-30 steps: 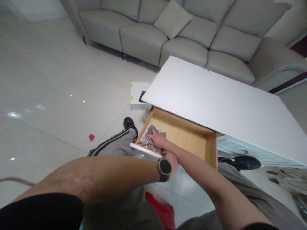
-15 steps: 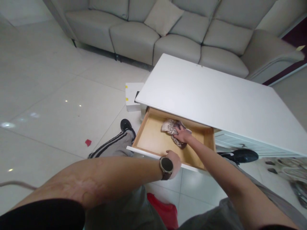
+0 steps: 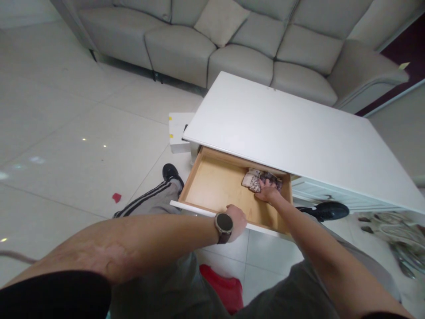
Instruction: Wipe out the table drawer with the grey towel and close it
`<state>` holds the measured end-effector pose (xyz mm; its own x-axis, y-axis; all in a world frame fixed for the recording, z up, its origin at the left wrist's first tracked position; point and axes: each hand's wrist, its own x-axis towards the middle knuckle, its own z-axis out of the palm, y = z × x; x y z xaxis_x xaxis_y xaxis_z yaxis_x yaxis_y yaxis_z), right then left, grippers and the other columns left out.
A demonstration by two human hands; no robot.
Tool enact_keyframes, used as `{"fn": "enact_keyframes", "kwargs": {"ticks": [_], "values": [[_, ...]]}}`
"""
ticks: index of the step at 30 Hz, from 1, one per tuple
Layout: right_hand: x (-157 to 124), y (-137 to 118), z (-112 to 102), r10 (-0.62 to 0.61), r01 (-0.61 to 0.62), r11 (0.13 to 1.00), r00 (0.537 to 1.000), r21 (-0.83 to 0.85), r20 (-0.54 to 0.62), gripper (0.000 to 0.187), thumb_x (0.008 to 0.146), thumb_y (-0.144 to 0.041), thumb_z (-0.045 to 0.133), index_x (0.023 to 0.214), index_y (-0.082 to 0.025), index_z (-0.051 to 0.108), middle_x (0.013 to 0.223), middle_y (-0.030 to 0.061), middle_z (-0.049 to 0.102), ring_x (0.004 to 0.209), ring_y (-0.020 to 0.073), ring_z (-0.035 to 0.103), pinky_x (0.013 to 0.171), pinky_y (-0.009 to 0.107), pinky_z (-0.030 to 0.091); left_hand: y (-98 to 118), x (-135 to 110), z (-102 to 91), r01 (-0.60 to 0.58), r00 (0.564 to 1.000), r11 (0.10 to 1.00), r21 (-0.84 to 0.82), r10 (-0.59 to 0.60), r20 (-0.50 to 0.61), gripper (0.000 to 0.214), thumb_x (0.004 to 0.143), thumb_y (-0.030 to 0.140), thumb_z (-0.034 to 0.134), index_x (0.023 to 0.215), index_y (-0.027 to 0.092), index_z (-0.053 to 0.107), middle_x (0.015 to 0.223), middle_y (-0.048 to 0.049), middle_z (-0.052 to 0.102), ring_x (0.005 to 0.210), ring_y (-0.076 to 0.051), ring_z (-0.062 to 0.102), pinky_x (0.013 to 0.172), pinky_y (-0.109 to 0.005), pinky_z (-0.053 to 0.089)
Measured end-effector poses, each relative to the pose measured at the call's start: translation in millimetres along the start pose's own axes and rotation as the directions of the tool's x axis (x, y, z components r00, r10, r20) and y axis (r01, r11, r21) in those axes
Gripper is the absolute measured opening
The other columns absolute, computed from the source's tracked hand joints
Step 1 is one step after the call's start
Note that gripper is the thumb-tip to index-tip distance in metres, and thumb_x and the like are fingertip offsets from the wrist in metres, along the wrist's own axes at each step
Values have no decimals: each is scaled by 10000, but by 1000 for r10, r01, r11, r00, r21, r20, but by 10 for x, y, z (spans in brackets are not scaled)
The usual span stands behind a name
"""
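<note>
Cloth [image 3: 253, 179] slid right in drawer [image 3: 212, 181] under spread right hand [image 3: 268, 193]; left hand [image 3: 237, 221] at near edge, grip unclear; hard push may bunch cloth

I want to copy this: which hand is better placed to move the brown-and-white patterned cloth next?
Probably the right hand: it rests on the cloth inside the open pale-wood drawer. The left hand is at the drawer's white front, away from the cloth.

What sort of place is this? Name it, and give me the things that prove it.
Most likely a living room in a home: a long grey sofa with a loose cushion, and before it a low white table with an open wooden drawer.
</note>
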<state>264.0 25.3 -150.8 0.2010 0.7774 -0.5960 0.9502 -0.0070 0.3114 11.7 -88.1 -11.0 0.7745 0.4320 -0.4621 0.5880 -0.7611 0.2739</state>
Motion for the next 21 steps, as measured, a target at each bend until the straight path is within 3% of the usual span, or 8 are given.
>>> {"fn": "enact_keyframes", "kwargs": {"ticks": [3,8,12,17,21], "values": [[-67,-34,-68,-43,44,999,999,14,-26,969,845,-618,534,1641,-214,154,1654,225,149,1399,504,347,1064,552,350,3,-21,-16,4,999,1000,-10,-4,-33,238,900,71,509,885,62,747,882,-200,741,845,-275,702,709,-385,495],[-116,-251,-168,-225,230,973,954,1,-197,857,892,-656,476,1608,-232,271,1577,226,295,1304,451,466,1040,506,378,25,-29,-34,-3,1000,1000,-18,3,-19,283,916,65,477,933,66,759,943,-201,754,882,-287,714,723,-401,507],[-98,-820,-395,-332,344,939,918,18,-218,843,902,-727,424,1612,-302,258,1593,210,272,1259,427,525,1021,499,405,51,54,32,43,999,998,-38,-44,-18,286,910,81,502,986,97,777,969,-202,764,904,-291,726,780,-438,520],[-8,-1618,-792,-377,399,914,903,74,-207,805,946,-695,385,1634,-378,114,1620,197,248,1255,385,567,1017,485,424,78,197,171,122,992,988,-95,-123,-7,262,877,81,561,993,115,793,935,-196,778,922,-314,737,873,-502,517],[19,-2006,-1028,-360,388,915,910,114,-205,759,963,-656,391,1630,-382,156,1620,186,277,1314,371,532,1008,469,446,100,237,255,188,969,966,-176,-211,-126,274,879,81,555,997,134,797,952,-181,783,909,-294,737,825,-436,535]]}}
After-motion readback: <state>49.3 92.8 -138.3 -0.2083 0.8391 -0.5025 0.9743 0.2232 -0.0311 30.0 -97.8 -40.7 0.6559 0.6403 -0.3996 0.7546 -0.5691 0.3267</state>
